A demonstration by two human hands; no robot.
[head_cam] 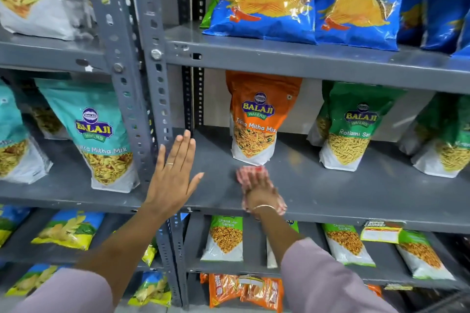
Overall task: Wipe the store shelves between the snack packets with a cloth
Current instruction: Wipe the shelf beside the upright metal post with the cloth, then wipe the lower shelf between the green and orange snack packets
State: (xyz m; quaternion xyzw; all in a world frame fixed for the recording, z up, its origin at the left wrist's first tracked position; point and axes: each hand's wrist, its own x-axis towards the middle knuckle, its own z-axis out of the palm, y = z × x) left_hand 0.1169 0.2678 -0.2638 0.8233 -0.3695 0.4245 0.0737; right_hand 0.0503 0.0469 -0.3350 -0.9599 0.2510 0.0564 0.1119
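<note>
My right hand (260, 193) presses a red-and-white cloth (248, 173) onto the grey middle shelf (330, 190), just in front of an orange Balaji snack packet (256, 119). Both hand and cloth are motion-blurred. My left hand (175, 173) is flat with fingers together, held up by the shelf's left end beside the grey slotted upright (155, 99); it holds nothing. A green Balaji packet (353, 129) stands to the right of the orange one, with bare shelf between them.
Blue chip bags (264, 0) fill the shelf above. Teal Balaji packets (101, 134) stand in the left bay. Below are white-and-green packets (223, 239) and orange packs (244, 290). More green packets (442, 140) stand at the far right.
</note>
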